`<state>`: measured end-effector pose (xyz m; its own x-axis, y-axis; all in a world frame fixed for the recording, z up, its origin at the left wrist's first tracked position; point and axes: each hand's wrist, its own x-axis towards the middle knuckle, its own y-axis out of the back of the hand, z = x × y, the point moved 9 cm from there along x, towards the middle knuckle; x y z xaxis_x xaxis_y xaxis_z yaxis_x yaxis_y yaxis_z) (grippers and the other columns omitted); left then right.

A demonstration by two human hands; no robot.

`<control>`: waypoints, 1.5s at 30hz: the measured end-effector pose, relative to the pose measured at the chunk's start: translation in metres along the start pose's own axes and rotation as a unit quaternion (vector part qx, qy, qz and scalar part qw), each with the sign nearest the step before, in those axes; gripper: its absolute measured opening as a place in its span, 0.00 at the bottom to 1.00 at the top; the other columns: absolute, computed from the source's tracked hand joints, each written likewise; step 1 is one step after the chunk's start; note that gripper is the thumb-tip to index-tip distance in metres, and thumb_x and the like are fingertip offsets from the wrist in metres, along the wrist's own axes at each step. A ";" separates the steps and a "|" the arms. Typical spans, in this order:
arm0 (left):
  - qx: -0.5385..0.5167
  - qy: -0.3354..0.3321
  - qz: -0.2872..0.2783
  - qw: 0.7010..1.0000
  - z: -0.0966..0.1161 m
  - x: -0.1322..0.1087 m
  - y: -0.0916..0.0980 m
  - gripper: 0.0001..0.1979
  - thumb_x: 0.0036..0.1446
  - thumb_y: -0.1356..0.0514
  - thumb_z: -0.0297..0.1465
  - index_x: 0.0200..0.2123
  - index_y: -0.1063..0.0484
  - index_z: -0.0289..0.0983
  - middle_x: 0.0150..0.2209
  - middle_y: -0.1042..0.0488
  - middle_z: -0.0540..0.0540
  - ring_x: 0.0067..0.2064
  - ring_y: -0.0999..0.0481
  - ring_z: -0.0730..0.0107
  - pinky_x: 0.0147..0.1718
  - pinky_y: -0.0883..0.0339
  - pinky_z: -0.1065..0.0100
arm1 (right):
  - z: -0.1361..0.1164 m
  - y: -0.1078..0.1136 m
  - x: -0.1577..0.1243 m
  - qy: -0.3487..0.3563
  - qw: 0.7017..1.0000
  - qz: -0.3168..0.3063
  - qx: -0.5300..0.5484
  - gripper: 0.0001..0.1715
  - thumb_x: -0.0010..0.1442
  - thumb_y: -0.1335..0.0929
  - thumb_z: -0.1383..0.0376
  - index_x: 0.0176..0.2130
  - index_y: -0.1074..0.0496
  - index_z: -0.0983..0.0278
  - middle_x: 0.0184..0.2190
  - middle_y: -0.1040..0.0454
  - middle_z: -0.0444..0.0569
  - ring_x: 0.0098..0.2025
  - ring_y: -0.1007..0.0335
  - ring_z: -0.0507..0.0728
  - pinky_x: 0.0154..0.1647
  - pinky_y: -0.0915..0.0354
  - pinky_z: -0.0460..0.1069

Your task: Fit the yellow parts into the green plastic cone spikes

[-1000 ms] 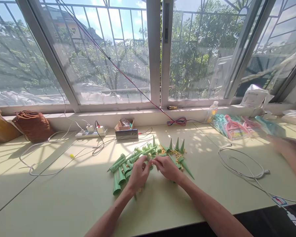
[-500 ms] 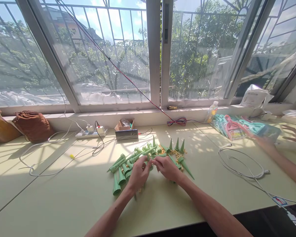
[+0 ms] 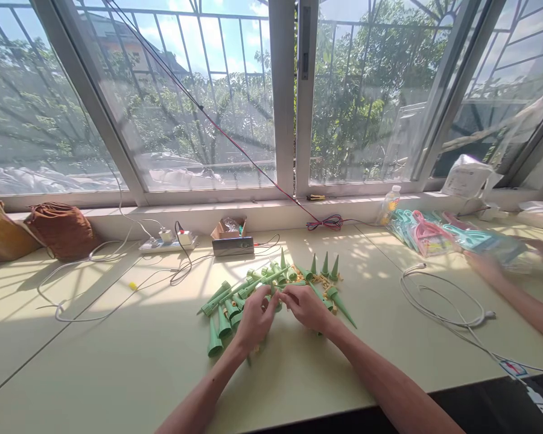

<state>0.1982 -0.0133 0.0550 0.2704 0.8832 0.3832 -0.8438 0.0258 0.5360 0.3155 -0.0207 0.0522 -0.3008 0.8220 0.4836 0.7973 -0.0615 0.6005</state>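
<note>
Many green plastic cone-shaped spikes (image 3: 214,340) lie heaped on the table, with small yellow-orange pieces (image 3: 335,283) among them. My left hand (image 3: 256,316) is closed at the near side of the heap, around a green spike; a thin dark tip (image 3: 248,360) pokes out below it. Meeting it at the fingertips, my right hand (image 3: 305,306) is closed in a pinch, and whatever is between its fingers is too small and hidden to name. Several spikes (image 3: 325,265) stand point up behind the right hand, and one lies to its right.
At the right a co-worker's hands (image 3: 484,268) handle bagged pink and teal plastic items (image 3: 429,232). A white cable (image 3: 447,307) lies coiled nearby. Along the sill are a bottle (image 3: 390,205), a phone (image 3: 233,246) leaning on a small box, a power strip (image 3: 167,242) and a brown bag (image 3: 63,230).
My hands stay almost where they were, fingertips still together. The co-worker's hands have shifted over the bagged items, with a clear bag moving right. The heap looks the same.
</note>
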 end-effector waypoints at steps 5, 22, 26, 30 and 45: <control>-0.006 0.000 0.000 1.000 -0.001 0.000 -0.001 0.16 0.63 0.48 0.42 0.27 0.40 0.37 0.22 0.44 0.55 0.22 0.45 0.76 0.20 0.53 0.73 | -0.004 0.000 0.000 0.008 1.000 -0.006 -0.005 0.12 0.65 0.36 0.66 0.28 0.35 0.64 0.22 0.36 0.42 0.24 0.42 0.50 0.26 0.48 0.44; -0.022 -0.005 -0.030 0.999 0.006 0.000 -0.004 0.14 0.62 0.46 0.41 0.40 0.31 0.36 0.30 0.31 0.49 0.23 0.36 0.76 0.19 0.44 0.75 | -0.002 0.001 0.001 0.013 1.000 0.007 0.009 0.14 0.68 0.39 0.65 0.29 0.35 0.64 0.23 0.34 0.44 0.25 0.42 0.51 0.28 0.47 0.44; -0.036 -0.015 -0.074 0.996 0.008 -0.001 -0.010 0.17 0.61 0.45 0.37 0.51 0.34 0.37 0.36 0.28 0.47 0.24 0.34 0.77 0.19 0.41 0.75 | 0.000 0.003 0.000 0.009 1.000 0.014 0.013 0.14 0.68 0.39 0.65 0.29 0.35 0.64 0.23 0.34 0.43 0.25 0.42 0.50 0.28 0.48 0.44; -0.028 -0.018 -0.084 0.996 0.006 -0.002 -0.011 0.20 0.60 0.44 0.35 0.55 0.36 0.38 0.37 0.27 0.47 0.25 0.32 0.76 0.19 0.40 0.75 | 0.002 0.003 0.000 0.005 1.000 0.014 0.014 0.16 0.68 0.39 0.64 0.28 0.35 0.64 0.23 0.35 0.43 0.25 0.43 0.50 0.27 0.48 0.44; -0.007 -0.011 -0.076 0.997 0.000 -0.003 -0.014 0.15 0.59 0.44 0.34 0.49 0.34 0.37 0.39 0.26 0.46 0.22 0.33 0.78 0.20 0.40 0.74 | 0.005 -0.001 0.000 -0.014 1.000 -0.004 0.010 0.15 0.68 0.38 0.64 0.29 0.33 0.64 0.22 0.31 0.44 0.24 0.38 0.51 0.27 0.45 0.45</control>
<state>0.2091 -0.0162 0.0464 0.4046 0.8585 0.3150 -0.7988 0.1641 0.5788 0.3178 -0.0173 0.0486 -0.2927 0.8375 0.4615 0.8059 -0.0437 0.5904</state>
